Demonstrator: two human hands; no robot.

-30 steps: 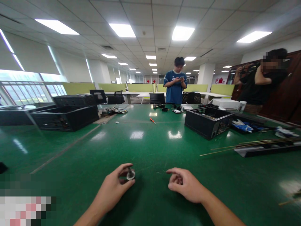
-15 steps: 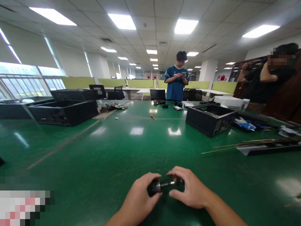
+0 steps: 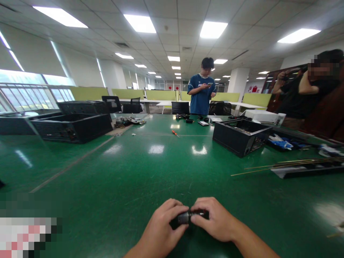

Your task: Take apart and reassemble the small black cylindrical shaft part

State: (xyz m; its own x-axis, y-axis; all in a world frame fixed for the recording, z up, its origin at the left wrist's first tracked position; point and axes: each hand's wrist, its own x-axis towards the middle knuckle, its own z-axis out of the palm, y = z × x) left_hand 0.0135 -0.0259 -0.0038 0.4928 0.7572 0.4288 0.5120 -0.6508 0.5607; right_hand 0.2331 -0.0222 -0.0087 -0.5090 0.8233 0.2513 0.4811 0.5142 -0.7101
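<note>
Low in the head view, my left hand [image 3: 168,220] wraps round a dark cylinder with a grey metal collar [image 3: 183,218]. My right hand [image 3: 216,219] is closed on a black tube-like part [image 3: 199,214] in line with that collar, thumb and fingers pinching it from both sides. The two hands nearly meet, just above the green tabletop [image 3: 120,186]. No bare shaft shows between the parts now. My fingers cover much of both pieces, so their exact kind cannot be made out.
An orange screwdriver [image 3: 175,133] lies farther up the table. Black computer cases stand at left [image 3: 72,129] and right [image 3: 242,138]. Thin brass-coloured rods [image 3: 258,167] rest on a dark metal channel [image 3: 301,170]. One person [image 3: 202,91] stands beyond the table, another [image 3: 306,93] at right.
My right hand has closed in leftward against the piece in my left hand. The ribbed shaft with a silver tip, visible between the hands before, is now covered.
</note>
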